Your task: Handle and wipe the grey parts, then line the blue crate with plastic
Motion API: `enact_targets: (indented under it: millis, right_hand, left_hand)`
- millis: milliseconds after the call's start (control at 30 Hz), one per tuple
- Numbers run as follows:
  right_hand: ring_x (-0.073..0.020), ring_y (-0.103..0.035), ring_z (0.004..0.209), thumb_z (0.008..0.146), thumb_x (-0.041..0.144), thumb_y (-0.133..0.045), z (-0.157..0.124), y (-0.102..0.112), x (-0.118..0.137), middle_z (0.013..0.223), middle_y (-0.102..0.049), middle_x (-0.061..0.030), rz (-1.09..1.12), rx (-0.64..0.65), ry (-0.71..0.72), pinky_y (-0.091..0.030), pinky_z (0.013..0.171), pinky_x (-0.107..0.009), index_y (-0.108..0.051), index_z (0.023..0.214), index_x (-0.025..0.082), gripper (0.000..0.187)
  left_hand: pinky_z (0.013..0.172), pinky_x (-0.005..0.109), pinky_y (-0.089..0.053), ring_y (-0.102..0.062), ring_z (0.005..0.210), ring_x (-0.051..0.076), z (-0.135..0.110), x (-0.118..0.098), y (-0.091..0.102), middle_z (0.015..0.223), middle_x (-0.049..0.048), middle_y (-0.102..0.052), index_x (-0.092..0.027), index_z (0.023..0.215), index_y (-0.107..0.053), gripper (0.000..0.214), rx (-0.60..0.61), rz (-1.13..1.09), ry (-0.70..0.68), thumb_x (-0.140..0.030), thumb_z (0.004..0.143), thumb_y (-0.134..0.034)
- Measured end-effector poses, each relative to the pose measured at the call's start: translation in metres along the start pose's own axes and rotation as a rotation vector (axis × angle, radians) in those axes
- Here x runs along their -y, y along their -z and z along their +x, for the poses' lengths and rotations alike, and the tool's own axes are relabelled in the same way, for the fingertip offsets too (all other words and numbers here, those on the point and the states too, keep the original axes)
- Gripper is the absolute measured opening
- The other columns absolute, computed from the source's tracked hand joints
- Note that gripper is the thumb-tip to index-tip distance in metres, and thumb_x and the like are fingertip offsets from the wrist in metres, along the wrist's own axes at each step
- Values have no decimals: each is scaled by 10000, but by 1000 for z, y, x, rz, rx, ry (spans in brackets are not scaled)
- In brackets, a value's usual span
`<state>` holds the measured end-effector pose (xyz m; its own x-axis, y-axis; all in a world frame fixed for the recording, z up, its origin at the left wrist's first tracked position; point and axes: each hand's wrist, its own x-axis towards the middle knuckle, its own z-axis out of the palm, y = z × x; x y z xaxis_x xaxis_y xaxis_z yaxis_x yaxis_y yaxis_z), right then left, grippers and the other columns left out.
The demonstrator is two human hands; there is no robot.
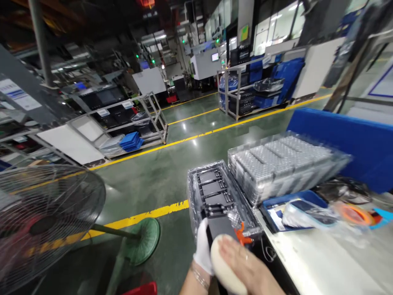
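My left hand (203, 247), in a white glove with a bracelet at the wrist, grips the near end of a black flat tray (221, 226). This tray lies on a stack of black trays (211, 189) wrapped in clear film at the table's left end. My right hand (249, 267) is bare and lies over a white rounded pad (223, 268), holding it against the near end of that tray. A small orange piece (242, 237) sticks up just beyond my right fingers.
A stack of clear blister trays (282, 164) stands right of the black ones, with a blue bin (340, 137) behind. A blue tray with bagged items (299, 211) and orange tape (353, 214) lie on the white table (322, 262). A standing fan (46, 217) is at the left.
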<state>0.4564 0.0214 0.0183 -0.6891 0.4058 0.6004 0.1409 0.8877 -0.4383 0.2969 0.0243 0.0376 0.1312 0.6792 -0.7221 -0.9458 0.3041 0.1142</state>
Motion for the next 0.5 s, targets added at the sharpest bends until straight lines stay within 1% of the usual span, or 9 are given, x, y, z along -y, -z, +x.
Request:
enact_targets:
  millis: [67,100,167,233,300,333,367,433,500]
  right_hand:
    - [-141,-496,1306,954,134,-451,-11,-5,3,1388,-567,-24,76,11,60,-395,1085,-225,-255,1564,241,650]
    - [-137,-494,1307,972,162,-438,-16,-8,3,1391,-564,-28,87,-8,48,-397,1081,-220,-243,1568,245,633]
    - [-169,-455,1343,976,179,-413,-20,-10,-3,1445,-514,-72,68,-53,-61,-402,1096,-282,-273,1558,219,600]
    - [-184,-475,1336,988,193,-410,-22,-6,-20,1458,-506,-93,57,-48,-203,-426,1092,-313,-378,1509,203,522]
    - [-157,-554,1266,1019,221,-402,-31,4,-47,1398,-576,-65,39,-7,-342,-473,1056,-277,-480,1443,218,431]
    - [-154,-587,1230,1032,256,-388,-39,9,-65,1366,-604,-63,17,8,-406,-502,1029,-270,-505,1423,211,410]
    - [-174,-595,1223,1039,279,-370,-51,13,-84,1352,-614,-81,-21,17,-477,-523,1019,-303,-523,1407,189,409]
    - [-269,-597,1224,1021,308,-389,-84,16,-122,1344,-603,-175,-148,18,-615,-542,1015,-444,-538,1380,99,442]
    - [-332,-573,1247,992,334,-487,-120,11,-154,1345,-591,-216,-297,25,-739,-491,1037,-576,-577,1324,93,420]
  left_hand:
    - [686,310,-490,-550,496,161,1,0,-1,546,49,-637,-146,620,-661,445,-70,89,-162,-414,919,-471]
    - [697,312,-491,-548,493,161,3,2,-1,539,41,-637,-148,613,-665,419,-86,99,-218,-371,920,-485]
    - [731,310,-495,-573,520,164,6,12,-3,554,42,-653,-141,631,-694,447,-94,68,-232,-310,955,-437]
    - [713,323,-498,-605,553,185,7,23,-5,580,67,-675,-128,665,-724,533,-84,34,-167,-327,988,-350]
    - [617,322,-481,-606,531,198,4,26,-7,571,85,-671,-121,653,-714,565,-70,33,-97,-395,981,-346]
    - [571,312,-465,-594,501,193,0,22,-6,545,80,-656,-129,623,-692,543,-79,48,-100,-425,962,-387]
    - [546,302,-456,-587,482,189,-4,16,-4,531,72,-646,-138,602,-667,503,-91,71,-127,-441,935,-441]
    - [564,306,-482,-612,501,198,-11,-4,7,543,57,-659,-155,626,-655,407,-178,116,-257,-431,893,-522]
    - [617,349,-519,-657,578,230,-17,-27,26,628,62,-709,-162,740,-688,337,-291,128,-394,-410,892,-519]
